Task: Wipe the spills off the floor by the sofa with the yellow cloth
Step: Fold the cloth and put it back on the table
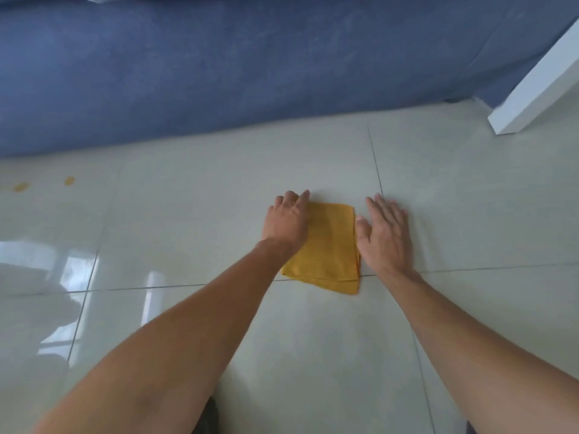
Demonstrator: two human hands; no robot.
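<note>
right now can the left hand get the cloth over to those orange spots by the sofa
Probably yes. The left hand rests on the cloth, and bare floor lies between it and the orange spots off to the left by the sofa, though it looks like a long stretch.

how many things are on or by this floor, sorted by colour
yellow: 1, the folded yellow cloth
orange: 2, the spill spots
blue: 1, the sofa
white: 1, the furniture leg
total: 5

The left hand rests on the cloth's left edge; the right hand lies flat on the floor beside it.
</note>
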